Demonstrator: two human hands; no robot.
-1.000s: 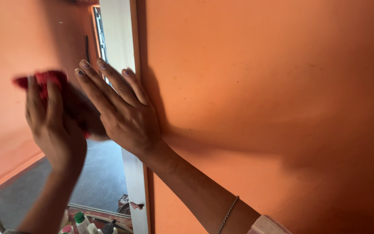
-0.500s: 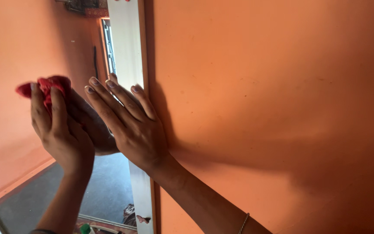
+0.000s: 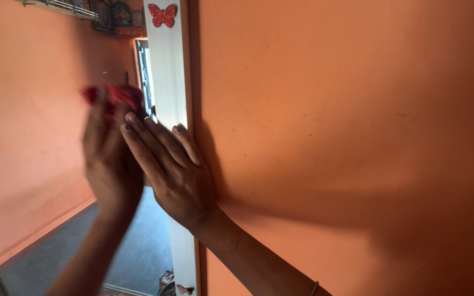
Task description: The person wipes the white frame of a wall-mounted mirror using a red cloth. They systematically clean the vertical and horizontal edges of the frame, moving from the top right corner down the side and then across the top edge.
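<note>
My left hand (image 3: 111, 164) is shut on a red cloth (image 3: 108, 94) and presses it against the glass of a wall mirror (image 3: 34, 137). It is close to the mirror's white frame (image 3: 168, 71). My right hand (image 3: 174, 170) lies flat and open, fingers spread. Its fingertips rest on the glass and its palm lies over the frame's right edge. The right hand's fingers overlap the left hand from the front. A thin bracelet (image 3: 314, 287) shows on my right forearm.
The mirror hangs on an orange wall (image 3: 357, 137). A red butterfly sticker (image 3: 162, 15) sits at the top of the frame and a smaller one (image 3: 184, 289) near the bottom. The glass reflects an orange wall, a dark floor and a shelf.
My left hand has carried the red cloth to the right and upward across the glass, up to my right hand. The view has risen, bringing the top butterfly sticker into sight.
</note>
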